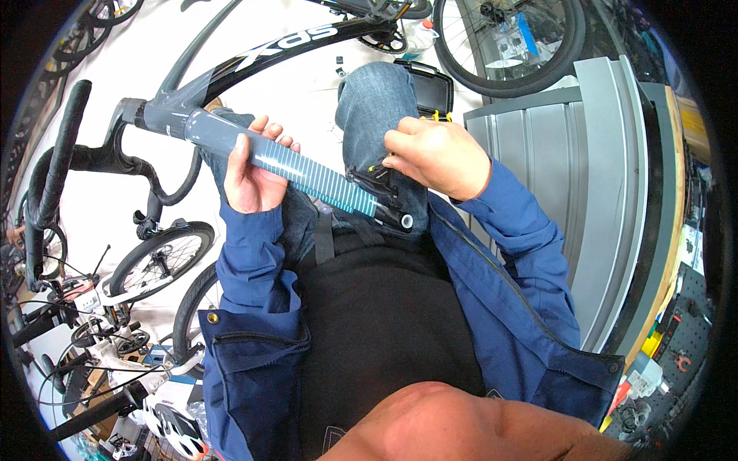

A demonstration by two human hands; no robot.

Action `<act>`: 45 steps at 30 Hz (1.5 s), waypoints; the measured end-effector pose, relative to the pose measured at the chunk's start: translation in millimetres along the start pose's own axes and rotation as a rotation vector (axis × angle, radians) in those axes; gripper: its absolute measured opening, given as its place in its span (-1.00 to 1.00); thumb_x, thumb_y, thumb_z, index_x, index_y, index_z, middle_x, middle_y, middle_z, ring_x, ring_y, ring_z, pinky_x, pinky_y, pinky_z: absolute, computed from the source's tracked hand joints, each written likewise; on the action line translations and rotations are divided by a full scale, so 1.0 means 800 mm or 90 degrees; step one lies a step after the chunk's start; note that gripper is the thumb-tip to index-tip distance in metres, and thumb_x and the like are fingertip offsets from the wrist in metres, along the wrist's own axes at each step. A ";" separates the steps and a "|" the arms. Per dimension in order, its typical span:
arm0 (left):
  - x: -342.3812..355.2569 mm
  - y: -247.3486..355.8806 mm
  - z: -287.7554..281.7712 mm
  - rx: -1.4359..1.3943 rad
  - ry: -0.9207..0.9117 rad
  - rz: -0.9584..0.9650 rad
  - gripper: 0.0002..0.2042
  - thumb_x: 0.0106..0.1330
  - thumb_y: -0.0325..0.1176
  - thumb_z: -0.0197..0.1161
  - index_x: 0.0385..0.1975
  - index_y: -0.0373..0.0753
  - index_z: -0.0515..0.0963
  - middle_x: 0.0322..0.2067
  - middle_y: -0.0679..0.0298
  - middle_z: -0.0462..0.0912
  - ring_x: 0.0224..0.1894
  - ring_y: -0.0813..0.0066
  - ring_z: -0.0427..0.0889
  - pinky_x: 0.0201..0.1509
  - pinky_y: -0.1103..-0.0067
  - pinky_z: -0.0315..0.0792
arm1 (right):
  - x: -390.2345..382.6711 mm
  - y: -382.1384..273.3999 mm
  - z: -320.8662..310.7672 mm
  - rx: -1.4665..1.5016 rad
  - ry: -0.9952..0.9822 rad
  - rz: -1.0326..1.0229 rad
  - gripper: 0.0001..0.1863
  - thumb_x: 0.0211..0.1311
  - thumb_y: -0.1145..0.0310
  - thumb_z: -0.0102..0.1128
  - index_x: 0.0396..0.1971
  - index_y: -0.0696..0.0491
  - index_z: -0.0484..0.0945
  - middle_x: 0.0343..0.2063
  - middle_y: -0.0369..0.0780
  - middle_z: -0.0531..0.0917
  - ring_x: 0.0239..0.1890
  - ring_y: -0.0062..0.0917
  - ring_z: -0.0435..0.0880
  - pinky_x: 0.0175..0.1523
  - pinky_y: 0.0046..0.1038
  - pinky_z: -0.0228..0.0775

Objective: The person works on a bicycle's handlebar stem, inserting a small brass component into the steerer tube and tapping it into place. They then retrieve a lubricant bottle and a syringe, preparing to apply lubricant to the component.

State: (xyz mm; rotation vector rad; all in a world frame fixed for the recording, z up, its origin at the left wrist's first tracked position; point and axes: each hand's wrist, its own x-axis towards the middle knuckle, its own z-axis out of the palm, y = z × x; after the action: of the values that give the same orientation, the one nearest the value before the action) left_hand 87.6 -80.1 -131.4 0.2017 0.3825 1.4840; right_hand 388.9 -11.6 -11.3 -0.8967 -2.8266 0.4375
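Fork blade [304, 170], glossy grey-blue w/ thin teal stripes on its lower half, lies slantwise across your lap: its long axis runs from the crown at upper L, by the black drop handlebar [100, 160], down to a dark tip w/ a pale-ringed round hole [406, 221] near your waist.

Your L hand [260, 183] is wrapped around the blade approx mid-length, thumb on the near face, fingers coming round from the far edge. Your R hand [438, 157] is the nearer of your hands to the tip; it's curled in a pinch just above the black caliper-like part [370, 184] at the blade's lower end. Key relation: that part sits btwn R fingertips & blade, w/ the blade angling off to the L of the R hand.

Hard to make out: what R grips. Yellow bits [438, 117] show past the knuckles & more yellow by the fingertips, so prob. a slim tool, but most is hidden by the hand. Can't tell if it touches the caliper-like part. Black frame tube [292, 50] is cut off at the top edge.
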 end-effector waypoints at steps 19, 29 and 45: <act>0.004 0.001 0.005 0.011 -0.026 0.010 -0.55 0.54 -0.10 0.16 0.25 -0.29 0.45 -0.05 0.15 0.61 0.06 0.16 0.59 0.31 0.12 0.45 | 0.000 -0.004 0.017 0.079 0.061 0.019 -0.80 0.23 0.25 0.44 -0.28 -0.03 0.61 -0.41 -0.23 0.57 -0.31 -0.26 0.70 -0.25 -0.27 0.57; 0.006 0.002 0.003 -0.003 -0.042 0.003 -0.56 0.55 -0.12 0.15 0.25 -0.29 0.45 -0.05 0.15 0.63 0.06 0.15 0.59 0.31 0.12 0.45 | -0.011 0.009 0.013 0.177 0.027 0.011 -0.81 0.18 0.51 0.41 -0.20 0.11 0.64 -0.31 -0.15 0.70 -0.23 -0.23 0.75 -0.11 -0.33 0.61; 0.008 0.003 0.000 -0.010 -0.040 0.000 -0.59 0.56 -0.14 0.12 0.24 -0.29 0.47 -0.06 0.16 0.64 0.06 0.14 0.60 0.30 0.11 0.46 | -0.007 0.006 0.018 0.125 0.016 0.054 -0.83 0.22 0.39 0.40 -0.32 0.07 0.56 -0.42 -0.16 0.65 -0.34 -0.20 0.72 -0.21 -0.27 0.58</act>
State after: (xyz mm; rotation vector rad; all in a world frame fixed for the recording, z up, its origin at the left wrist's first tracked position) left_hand 86.0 -73.6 -131.1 0.2360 0.3202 1.4766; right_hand 393.1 -14.5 -27.1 -0.9766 -2.6719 0.6948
